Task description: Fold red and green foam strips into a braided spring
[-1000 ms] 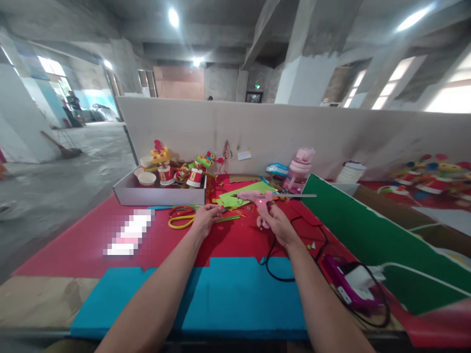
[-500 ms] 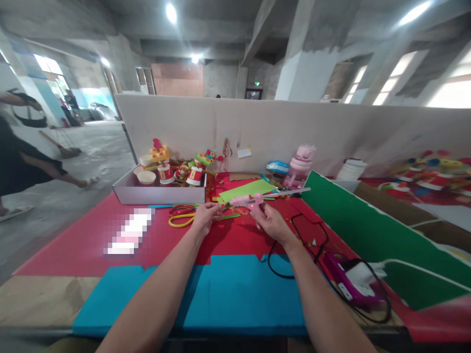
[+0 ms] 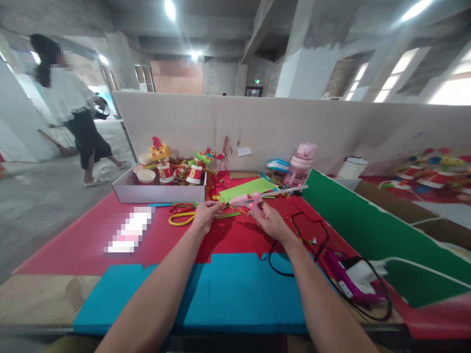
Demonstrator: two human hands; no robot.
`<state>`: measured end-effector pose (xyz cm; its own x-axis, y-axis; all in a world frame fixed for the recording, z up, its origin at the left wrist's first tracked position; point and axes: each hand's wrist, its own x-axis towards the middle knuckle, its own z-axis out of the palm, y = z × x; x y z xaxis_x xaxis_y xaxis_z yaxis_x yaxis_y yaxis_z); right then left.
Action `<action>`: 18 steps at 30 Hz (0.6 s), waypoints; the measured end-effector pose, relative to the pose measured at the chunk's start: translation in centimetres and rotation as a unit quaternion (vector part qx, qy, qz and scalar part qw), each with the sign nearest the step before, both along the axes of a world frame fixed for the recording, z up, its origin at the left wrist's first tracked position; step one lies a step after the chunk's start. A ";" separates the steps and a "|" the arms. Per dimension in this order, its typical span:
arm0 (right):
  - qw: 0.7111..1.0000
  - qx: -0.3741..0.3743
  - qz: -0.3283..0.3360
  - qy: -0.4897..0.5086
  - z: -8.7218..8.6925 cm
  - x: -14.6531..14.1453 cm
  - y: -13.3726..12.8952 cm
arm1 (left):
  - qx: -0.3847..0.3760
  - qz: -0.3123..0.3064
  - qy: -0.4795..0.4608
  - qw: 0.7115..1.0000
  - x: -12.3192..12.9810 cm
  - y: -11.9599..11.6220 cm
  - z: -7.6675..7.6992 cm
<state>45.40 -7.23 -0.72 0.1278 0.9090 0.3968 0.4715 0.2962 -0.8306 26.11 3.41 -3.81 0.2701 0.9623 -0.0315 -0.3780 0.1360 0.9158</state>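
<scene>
A pink hot glue gun (image 3: 241, 199) is gripped by its handle in my right hand (image 3: 271, 221), its nozzle pointing left. From its back end a long pale glue stick (image 3: 285, 190) juts out. My left hand (image 3: 206, 215) is closed in a pinch just in front of the nozzle; the thing between its fingertips is too small to name. Beside that hand lie yellow-handled scissors (image 3: 181, 219), their blades hidden. A light green paper sheet (image 3: 248, 189) lies behind the glue gun, with narrow green strips around it.
A white box (image 3: 158, 195) at the back left holds paper-cup figures (image 3: 165, 171). A pink bottle (image 3: 300, 164) stands behind. On the right are a green panel (image 3: 362, 240), a purple power strip (image 3: 353, 279) and black cable. Blue sheet (image 3: 250, 294) covers the front edge. A person (image 3: 79, 113) walks at left.
The person at the left has moved right and is now seen at full length. My hands and the glue gun stay almost in place.
</scene>
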 end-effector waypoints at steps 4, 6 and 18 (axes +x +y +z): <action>1.000 0.009 -0.005 -0.018 -0.1 0.1 0.1 | 0.009 -0.001 0.001 1.000 0.0 0.0 -0.2; 0.998 0.026 -0.005 -0.048 -0.1 0.1 0.1 | 0.012 -0.003 0.000 1.000 0.0 0.0 -0.2; 0.992 0.032 -0.001 -0.119 -0.4 0.2 0.3 | 0.017 -0.015 -0.002 1.000 0.0 0.0 -0.4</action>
<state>45.61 -6.95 -1.09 0.0242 0.8807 0.4730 0.6530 0.3444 -0.6745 26.14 3.40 -4.18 0.2985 0.9544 0.0016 -0.3772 0.1164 0.9188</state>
